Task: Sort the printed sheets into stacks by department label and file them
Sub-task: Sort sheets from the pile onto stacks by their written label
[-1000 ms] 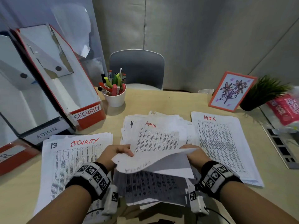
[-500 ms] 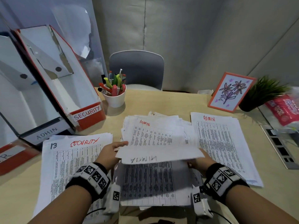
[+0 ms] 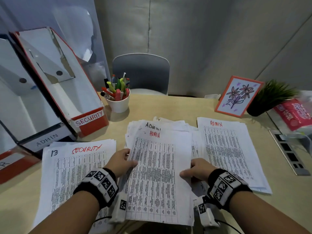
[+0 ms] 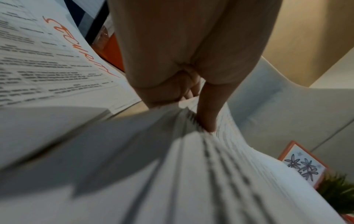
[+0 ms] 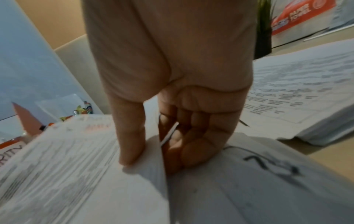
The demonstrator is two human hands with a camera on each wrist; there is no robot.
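Left of the white cup (image 3: 119, 103) of pens stand the file boxes, SECURITY box (image 3: 87, 115) nearest it, ADMIN box (image 3: 45, 139) beyond. My left hand (image 3: 120, 162) and right hand (image 3: 196, 169) pinch the side edges of an ADMIN sheet (image 3: 152, 174), below the cup. The SECURITY stack (image 3: 70, 166) lies lower left, the ADMIN stack (image 3: 226, 149) lower right, on the wooden desk (image 3: 168, 107). A grey chair (image 3: 141, 71) stands behind the cup.

**Bare forearms, tagged wristbands**

Both forearms bare, no sleeves. Left wristband (image 3: 99, 184): black strap, white blocks printed with black square-code markers. Just below it hangs a white camera pod (image 3: 120, 206) with its own marker and a thin black cable. Right wristband (image 3: 227, 186) matches, white pod (image 3: 205, 211) and cable beneath.
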